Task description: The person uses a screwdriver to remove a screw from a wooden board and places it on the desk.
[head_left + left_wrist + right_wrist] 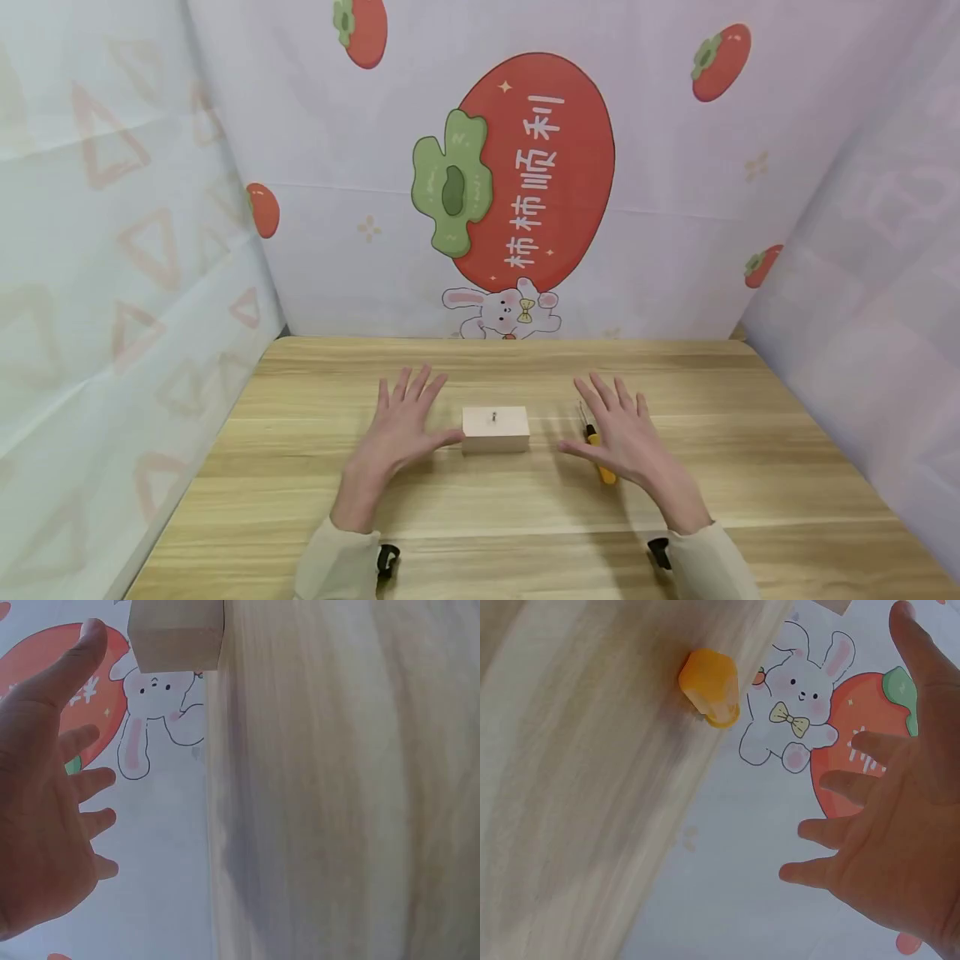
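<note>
A pale wooden block lies on the table between my hands, a small screw standing up from its top face. My left hand is spread with straight fingers on the block's left, its thumb tip overlapping the block's edge in the head view. On the other side my right hand is spread too, holding nothing. It partly covers a screwdriver with a yellow and black handle, whose metal shaft points away from me. In the right wrist view the yellow handle end shows beside the palm.
The wood-grain table reaches back to a white cloth backdrop printed with persimmons and a rabbit. Cloth walls stand along both sides. Dark straps sit at my sleeve cuffs.
</note>
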Available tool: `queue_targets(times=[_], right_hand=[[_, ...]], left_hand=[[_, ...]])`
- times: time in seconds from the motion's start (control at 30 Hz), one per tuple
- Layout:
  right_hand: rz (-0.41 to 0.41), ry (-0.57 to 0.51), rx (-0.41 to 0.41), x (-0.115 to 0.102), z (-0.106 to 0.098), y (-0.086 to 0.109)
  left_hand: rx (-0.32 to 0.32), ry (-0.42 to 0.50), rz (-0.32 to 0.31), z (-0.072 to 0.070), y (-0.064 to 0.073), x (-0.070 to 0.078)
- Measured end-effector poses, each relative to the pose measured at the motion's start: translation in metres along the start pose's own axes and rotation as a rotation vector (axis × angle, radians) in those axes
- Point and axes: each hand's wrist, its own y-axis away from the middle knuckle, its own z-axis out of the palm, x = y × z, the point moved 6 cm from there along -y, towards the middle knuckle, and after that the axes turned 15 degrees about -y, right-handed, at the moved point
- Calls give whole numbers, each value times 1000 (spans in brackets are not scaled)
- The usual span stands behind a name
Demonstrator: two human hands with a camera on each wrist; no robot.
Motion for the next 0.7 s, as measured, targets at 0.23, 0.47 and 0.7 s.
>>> queue_targets(times=[0.23, 0.47, 0.7], right_hand=[[4, -5, 2, 4, -5, 11], [-22, -14, -9, 6, -10, 24], [-25, -5, -49, 7, -11, 32]], left_hand=[[-18, 112, 31, 4, -4, 11], [-94, 260, 60, 9, -3, 22], [-141, 331, 61, 17, -6, 26]])
